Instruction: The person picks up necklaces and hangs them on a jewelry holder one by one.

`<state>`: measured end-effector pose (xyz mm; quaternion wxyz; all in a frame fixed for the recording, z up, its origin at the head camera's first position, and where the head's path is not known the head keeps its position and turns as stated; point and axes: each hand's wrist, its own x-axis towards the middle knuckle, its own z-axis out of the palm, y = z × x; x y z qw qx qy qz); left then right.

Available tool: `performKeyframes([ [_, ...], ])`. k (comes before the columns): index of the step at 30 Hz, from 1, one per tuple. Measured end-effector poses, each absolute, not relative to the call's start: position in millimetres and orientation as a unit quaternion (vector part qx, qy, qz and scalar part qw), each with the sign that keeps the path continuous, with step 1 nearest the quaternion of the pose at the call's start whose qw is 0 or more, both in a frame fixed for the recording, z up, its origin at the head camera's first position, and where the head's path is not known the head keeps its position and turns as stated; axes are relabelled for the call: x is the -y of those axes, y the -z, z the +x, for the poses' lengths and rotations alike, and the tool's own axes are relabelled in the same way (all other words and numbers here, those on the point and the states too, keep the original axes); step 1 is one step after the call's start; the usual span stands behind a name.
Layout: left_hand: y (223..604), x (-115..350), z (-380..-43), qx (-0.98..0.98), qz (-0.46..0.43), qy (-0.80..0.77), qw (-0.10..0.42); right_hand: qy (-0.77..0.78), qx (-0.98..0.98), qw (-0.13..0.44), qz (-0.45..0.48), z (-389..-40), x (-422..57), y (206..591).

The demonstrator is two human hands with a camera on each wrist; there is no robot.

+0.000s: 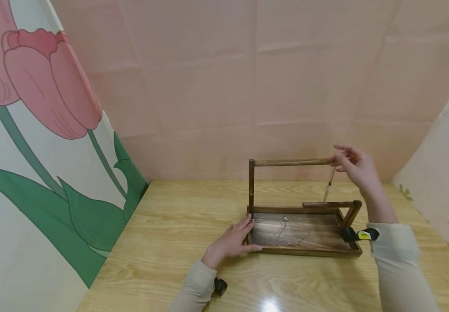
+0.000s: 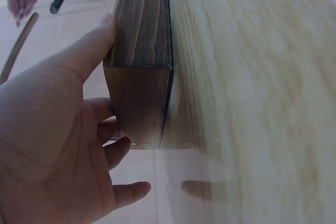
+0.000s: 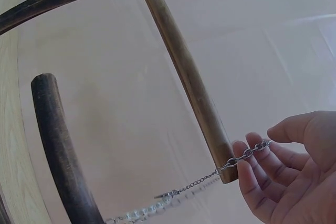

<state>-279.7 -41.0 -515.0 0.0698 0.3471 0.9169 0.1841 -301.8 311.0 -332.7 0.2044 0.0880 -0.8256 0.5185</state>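
My left hand (image 1: 232, 240) rests at the left end of a dark wooden jewelry stand (image 1: 306, 251), thumb along the front rim and fingers over the end wall. From the left wrist view, fingertips touch the end of the stand's tray wall (image 2: 139, 98). My right hand (image 1: 356, 167) is up at the free end of the tall upper bar (image 1: 292, 163). Between its thumb and fingers it pinches one end of a metal chain with clear beads (image 3: 197, 182). The chain passes over the bar's tip and hangs down behind the lower bar (image 1: 327, 204).
Several thin necklaces (image 1: 282, 236) lie in the stand's tray. The stand is on a light wooden table (image 1: 177, 216). A pink cloth backdrop (image 1: 208, 95) hangs behind, with a tulip-printed cloth (image 1: 49, 86) at left and a flowered one (image 1: 442, 173) at right.
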Motion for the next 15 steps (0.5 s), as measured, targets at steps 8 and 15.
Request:
performKeyframes([
  [8, 516.5, 40.5, -280.9, -0.918, 0.346, -0.181, 0.067, -0.515, 0.831, 0.194, 0.083, -306.1, -308.2, 330.4],
  [15, 514.5, 40.0, -279.3, -0.920, 0.342, -0.181, 0.070, -0.510, 0.835, 0.187, 0.086, -305.3, -301.2, 330.1],
])
